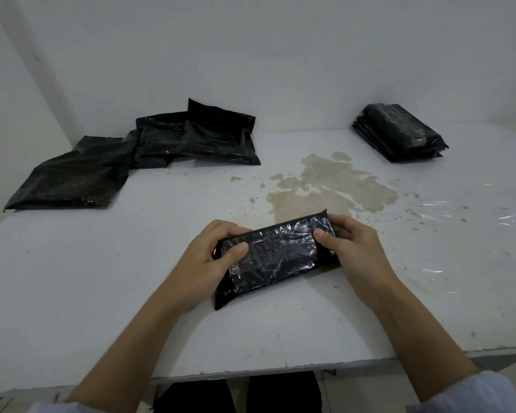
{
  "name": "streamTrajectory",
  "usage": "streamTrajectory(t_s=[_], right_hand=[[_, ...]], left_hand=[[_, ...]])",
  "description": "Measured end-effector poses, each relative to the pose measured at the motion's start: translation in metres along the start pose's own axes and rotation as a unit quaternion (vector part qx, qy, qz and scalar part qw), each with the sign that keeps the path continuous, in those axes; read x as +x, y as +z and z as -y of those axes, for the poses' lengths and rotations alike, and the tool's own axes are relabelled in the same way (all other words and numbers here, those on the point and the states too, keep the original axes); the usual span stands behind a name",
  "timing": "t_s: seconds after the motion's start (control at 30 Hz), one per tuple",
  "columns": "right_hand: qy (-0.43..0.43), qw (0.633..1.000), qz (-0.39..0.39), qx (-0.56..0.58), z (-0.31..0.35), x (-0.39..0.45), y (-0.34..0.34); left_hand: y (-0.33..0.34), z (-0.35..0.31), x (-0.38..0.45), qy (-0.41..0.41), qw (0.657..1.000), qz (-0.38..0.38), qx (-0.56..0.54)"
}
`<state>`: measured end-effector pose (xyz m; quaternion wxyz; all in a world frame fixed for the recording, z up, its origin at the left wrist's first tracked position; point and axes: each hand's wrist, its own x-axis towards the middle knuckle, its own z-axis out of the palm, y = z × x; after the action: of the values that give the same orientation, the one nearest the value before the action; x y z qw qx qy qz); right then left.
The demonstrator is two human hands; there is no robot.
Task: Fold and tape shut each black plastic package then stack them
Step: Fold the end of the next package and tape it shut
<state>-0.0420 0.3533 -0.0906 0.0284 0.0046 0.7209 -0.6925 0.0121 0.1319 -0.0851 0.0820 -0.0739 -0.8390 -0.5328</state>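
Observation:
A folded black plastic package (276,254), wrapped in clear tape, lies on the white table (72,278) in front of me. My left hand (209,260) grips its left end, thumb on top and fingers curled behind. My right hand (355,248) grips its right end the same way. A neat stack of taped packages (399,132) stands at the back right. A loose pile of flat, unfolded black packages (137,153) lies at the back left.
A brown stain (325,183) marks the table's middle. Sheets of clear film or tape (471,222) lie on the table at the right. White walls close off the back and left. The table's front edge runs just above my knees.

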Motion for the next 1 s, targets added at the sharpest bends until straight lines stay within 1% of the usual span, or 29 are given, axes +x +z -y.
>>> streamTrajectory(t_s=[0.07,0.1,0.13,0.17,0.2,0.23,0.27,0.3,0.33,0.37,0.4,0.47,0.53,0.57,0.6,0.7,0.77,0.83,0.9,0.93,1.0], right_hand=[[-0.002,1.000,0.011,-0.001,0.001,0.000,0.000],[-0.019,0.999,0.016,-0.035,0.002,-0.002,0.001],[-0.047,0.994,0.016,-0.096,0.002,-0.004,0.002],[-0.089,0.980,0.011,-0.179,0.002,-0.009,0.003],[-0.149,0.952,0.008,-0.268,0.003,-0.015,0.003],[-0.226,0.907,0.016,-0.355,0.006,-0.021,0.003],[-0.301,0.849,0.041,-0.432,0.007,-0.023,0.003],[-0.356,0.789,0.071,-0.495,0.008,-0.024,0.004],[-0.389,0.739,0.093,-0.542,0.008,-0.022,0.004],[-0.405,0.706,0.106,-0.571,0.008,-0.020,0.005],[-0.415,0.692,0.112,-0.579,0.009,-0.017,0.006],[-0.429,0.696,0.114,-0.565,0.013,-0.012,0.008],[-0.430,0.688,0.105,-0.575,0.022,-0.008,0.007],[-0.426,0.680,0.095,-0.589,0.028,-0.004,0.005],[-0.420,0.671,0.087,-0.605,0.036,0.001,0.003],[-0.343,0.664,0.078,-0.660,0.062,0.025,-0.002],[-0.279,0.675,0.053,-0.681,0.075,0.047,-0.006],[-0.223,0.702,0.009,-0.676,0.084,0.070,-0.012],[-0.166,0.740,-0.034,-0.650,0.088,0.098,-0.020],[-0.138,0.754,-0.053,-0.640,0.089,0.113,-0.025],[-0.094,0.761,-0.092,-0.635,0.087,0.145,-0.036]], left_hand=[[-0.005,0.001,0.000,-0.001,0.999,0.025,-0.022],[-0.006,0.001,0.000,-0.001,0.999,0.025,-0.022],[-0.007,0.001,0.002,0.000,1.000,0.018,-0.019],[-0.008,0.002,0.003,-0.003,1.000,0.007,-0.014],[-0.010,0.002,0.005,-0.007,1.000,-0.002,-0.016],[-0.013,0.001,0.007,-0.014,1.000,-0.009,-0.024],[-0.015,-0.001,0.009,-0.021,0.999,-0.012,-0.042],[-0.018,-0.003,0.012,-0.025,0.998,-0.014,-0.059],[-0.020,-0.005,0.015,-0.025,0.997,-0.013,-0.071],[-0.022,-0.008,0.018,-0.021,0.997,-0.011,-0.076],[-0.023,-0.011,0.022,-0.017,0.996,-0.010,-0.082],[-0.024,-0.015,0.029,-0.019,0.995,-0.006,-0.097],[-0.027,-0.018,0.039,-0.030,0.991,-0.012,-0.128],[-0.029,-0.018,0.046,-0.031,0.989,-0.030,-0.139],[-0.029,-0.019,0.055,-0.026,0.989,-0.063,-0.128],[-0.022,-0.026,0.086,0.002,0.985,-0.166,-0.043],[-0.010,-0.036,0.108,0.035,0.980,-0.196,-0.004],[0.006,-0.044,0.129,0.070,0.978,-0.195,0.029],[0.025,-0.044,0.150,0.091,0.980,-0.168,0.052],[0.035,-0.041,0.161,0.098,0.982,-0.146,0.067],[0.057,-0.031,0.182,0.119,0.982,-0.081,0.124]])
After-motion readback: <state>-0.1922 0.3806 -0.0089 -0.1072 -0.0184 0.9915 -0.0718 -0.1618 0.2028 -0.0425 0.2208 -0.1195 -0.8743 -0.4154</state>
